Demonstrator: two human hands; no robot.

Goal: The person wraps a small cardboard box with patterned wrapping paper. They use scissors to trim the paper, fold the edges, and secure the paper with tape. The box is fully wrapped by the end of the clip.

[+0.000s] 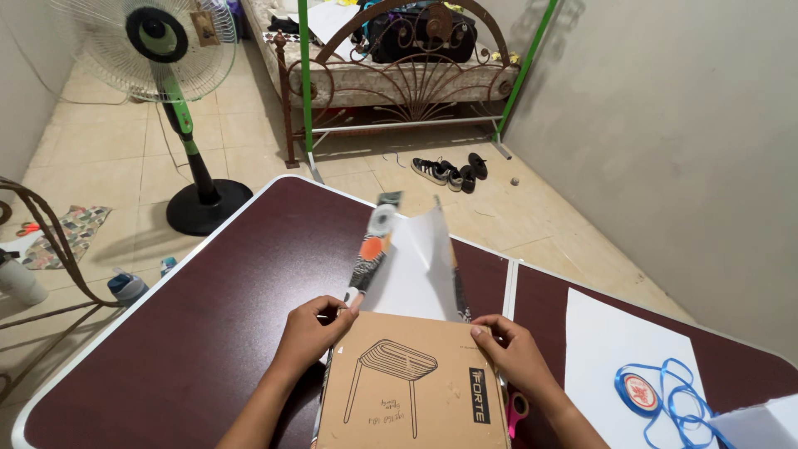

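Head view: at six o'clock on the maroon bench lies a brown box. The left hand pinches the patterned paper at the box's far-left corner; the right hand presses curled fingers on the far-right corner. Blue ribbon lies on a white sheet at four o'clock; a fan stands at eleven.
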